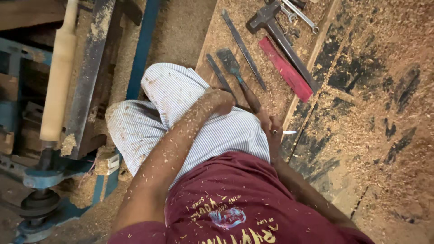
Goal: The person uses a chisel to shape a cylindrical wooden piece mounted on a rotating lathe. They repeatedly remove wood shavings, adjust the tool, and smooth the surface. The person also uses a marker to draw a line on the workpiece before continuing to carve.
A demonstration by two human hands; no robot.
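Note:
My left hand (220, 100) lies over my knee in striped trousers (181, 108), dusted with wood shavings. Its fingers curl down past the knee, beside a thin dark file (219, 73), and they are hidden. My right hand (272, 129) hangs at my right side with a ring on one finger. It is closed on a small thin tool whose pale tip (290, 132) pokes out to the right. A chisel with a wooden handle (239, 81) lies between the two hands, its handle end close to my right hand.
A pale turned wooden piece (58, 77) sits in a blue lathe (40, 180) at left. On a sawdust-covered board (271, 95) lie a long file (244, 49), a red flat bar (285, 69), a metal square (282, 38) and spanners (300, 16). Sawdust covers the floor (375, 113).

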